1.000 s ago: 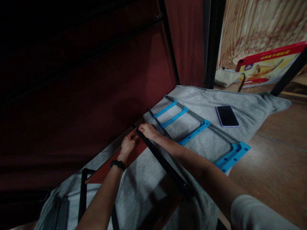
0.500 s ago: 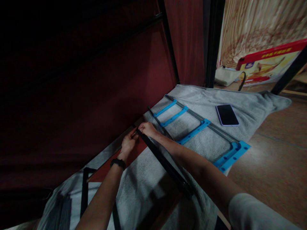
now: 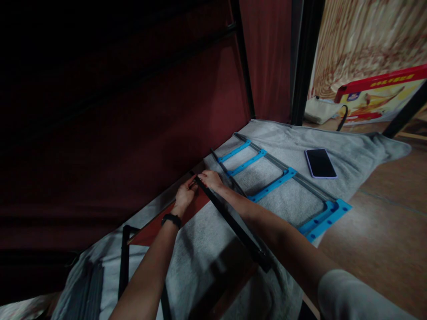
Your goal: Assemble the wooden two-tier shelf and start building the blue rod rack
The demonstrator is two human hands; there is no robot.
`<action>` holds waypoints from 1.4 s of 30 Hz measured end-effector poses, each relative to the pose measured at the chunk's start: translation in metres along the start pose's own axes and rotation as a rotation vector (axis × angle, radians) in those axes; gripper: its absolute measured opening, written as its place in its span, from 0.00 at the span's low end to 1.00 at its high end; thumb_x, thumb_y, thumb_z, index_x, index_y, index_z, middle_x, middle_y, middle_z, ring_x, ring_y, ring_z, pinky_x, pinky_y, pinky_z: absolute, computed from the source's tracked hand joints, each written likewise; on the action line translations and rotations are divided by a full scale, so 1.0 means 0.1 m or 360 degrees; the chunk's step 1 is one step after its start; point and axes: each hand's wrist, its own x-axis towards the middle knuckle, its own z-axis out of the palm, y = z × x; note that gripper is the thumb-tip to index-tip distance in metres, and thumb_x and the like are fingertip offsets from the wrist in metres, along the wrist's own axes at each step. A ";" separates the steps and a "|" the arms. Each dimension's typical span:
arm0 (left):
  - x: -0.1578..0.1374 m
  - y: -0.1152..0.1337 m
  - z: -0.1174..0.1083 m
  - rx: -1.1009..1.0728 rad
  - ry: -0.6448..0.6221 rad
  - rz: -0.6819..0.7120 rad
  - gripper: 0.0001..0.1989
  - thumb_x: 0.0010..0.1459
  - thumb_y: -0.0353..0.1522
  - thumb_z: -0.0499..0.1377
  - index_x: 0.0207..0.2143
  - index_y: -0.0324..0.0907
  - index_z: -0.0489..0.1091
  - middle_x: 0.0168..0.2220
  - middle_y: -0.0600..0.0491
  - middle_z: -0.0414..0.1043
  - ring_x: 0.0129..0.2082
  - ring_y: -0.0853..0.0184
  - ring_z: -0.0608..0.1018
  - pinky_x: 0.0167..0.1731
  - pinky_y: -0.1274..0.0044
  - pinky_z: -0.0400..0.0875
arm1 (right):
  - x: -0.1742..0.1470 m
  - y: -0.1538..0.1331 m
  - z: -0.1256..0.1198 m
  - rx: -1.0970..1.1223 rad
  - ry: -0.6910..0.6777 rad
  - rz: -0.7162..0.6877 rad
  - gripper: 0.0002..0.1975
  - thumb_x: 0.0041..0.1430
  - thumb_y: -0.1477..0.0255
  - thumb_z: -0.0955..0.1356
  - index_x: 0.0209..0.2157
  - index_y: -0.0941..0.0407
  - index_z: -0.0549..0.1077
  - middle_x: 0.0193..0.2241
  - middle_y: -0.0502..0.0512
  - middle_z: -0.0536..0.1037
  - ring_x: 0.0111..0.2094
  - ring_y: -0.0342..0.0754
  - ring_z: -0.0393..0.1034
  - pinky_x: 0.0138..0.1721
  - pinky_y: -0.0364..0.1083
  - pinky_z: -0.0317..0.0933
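My right hand (image 3: pixel 211 179) is closed at the far end of a long black bar (image 3: pixel 233 222), its fingers curled over the bar's right side. On the other side of that end, my left hand (image 3: pixel 187 193) has its fingers pinched together against the bar; whatever small thing lies between them is hidden. A red-brown board (image 3: pixel 151 227) lies under the bar's far end and my left hand. The bar slants toward me over a grey blanket (image 3: pixel 196 242).
Right of my arm lies a frame with blue crosspieces (image 3: pixel 273 186) and grey rails. Beyond it rests a phone (image 3: pixel 320 163). A dark red panel (image 3: pixel 187 98) rises at the left. Black frame pieces (image 3: pixel 124 258) lie nearby; a printed box (image 3: pixel 380 95) stands behind.
The whole view has shifted slightly, so everything appears a little farther right. Both hands stay at the bar's far end, with only slight finger movement.
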 end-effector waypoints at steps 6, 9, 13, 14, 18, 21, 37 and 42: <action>-0.02 0.06 -0.01 0.0232 -0.0017 -0.0005 0.27 0.59 0.29 0.60 0.62 0.46 0.70 0.56 0.50 0.78 0.58 0.59 0.77 0.60 0.67 0.69 | -0.03 -0.05 -0.01 -0.0269 0.0057 0.0054 0.23 0.71 0.57 0.62 0.30 0.55 0.79 0.30 0.56 0.82 0.34 0.46 0.76 0.34 0.41 0.62; -0.04 0.09 -0.02 0.0314 -0.0017 -0.0001 0.27 0.60 0.30 0.60 0.63 0.47 0.69 0.54 0.50 0.79 0.57 0.60 0.77 0.59 0.68 0.70 | -0.04 -0.05 0.02 -0.0285 0.0122 0.0045 0.24 0.72 0.56 0.61 0.31 0.55 0.80 0.34 0.57 0.83 0.37 0.47 0.77 0.35 0.41 0.62; -0.05 0.11 -0.01 0.0335 -0.0016 -0.0017 0.28 0.61 0.32 0.61 0.64 0.46 0.68 0.53 0.49 0.80 0.54 0.60 0.79 0.55 0.69 0.72 | -0.06 -0.05 0.01 -0.0135 0.0110 0.0059 0.26 0.72 0.56 0.60 0.28 0.56 0.78 0.31 0.56 0.82 0.35 0.46 0.77 0.35 0.39 0.63; -0.06 0.11 -0.01 0.0337 -0.0018 -0.0026 0.28 0.61 0.32 0.61 0.64 0.46 0.68 0.53 0.49 0.80 0.53 0.60 0.80 0.54 0.69 0.73 | -0.07 -0.06 0.00 -0.0046 0.0065 0.0085 0.27 0.73 0.56 0.60 0.28 0.56 0.77 0.29 0.56 0.81 0.33 0.45 0.77 0.33 0.39 0.63; -0.09 0.14 -0.01 0.0372 -0.0015 -0.0057 0.28 0.62 0.33 0.61 0.65 0.46 0.67 0.54 0.48 0.79 0.51 0.59 0.81 0.53 0.69 0.73 | -0.14 -0.07 -0.09 0.0469 -0.0143 0.0203 0.20 0.74 0.65 0.58 0.35 0.57 0.76 0.29 0.53 0.80 0.29 0.43 0.75 0.32 0.39 0.65; -0.12 0.18 -0.02 0.0415 -0.0021 -0.0050 0.28 0.63 0.31 0.58 0.66 0.45 0.66 0.56 0.46 0.78 0.53 0.58 0.80 0.54 0.69 0.72 | -0.20 -0.08 -0.13 0.0698 -0.0144 0.0192 0.11 0.69 0.73 0.60 0.42 0.56 0.73 0.30 0.49 0.79 0.29 0.42 0.74 0.34 0.40 0.67; -0.11 0.26 -0.04 0.0623 -0.0081 -0.0059 0.28 0.65 0.31 0.56 0.67 0.46 0.64 0.59 0.46 0.75 0.58 0.57 0.77 0.55 0.69 0.70 | -0.16 0.02 -0.08 0.0173 -0.0115 0.0013 0.16 0.70 0.63 0.62 0.28 0.53 0.66 0.24 0.44 0.69 0.27 0.41 0.68 0.31 0.38 0.61; -0.10 0.23 -0.05 0.0628 -0.0074 -0.0044 0.28 0.64 0.32 0.57 0.67 0.47 0.64 0.58 0.47 0.76 0.57 0.58 0.78 0.55 0.70 0.70 | -0.15 -0.01 -0.08 -0.0108 -0.0054 -0.0047 0.22 0.73 0.60 0.58 0.30 0.53 0.73 0.28 0.50 0.76 0.34 0.45 0.72 0.39 0.41 0.64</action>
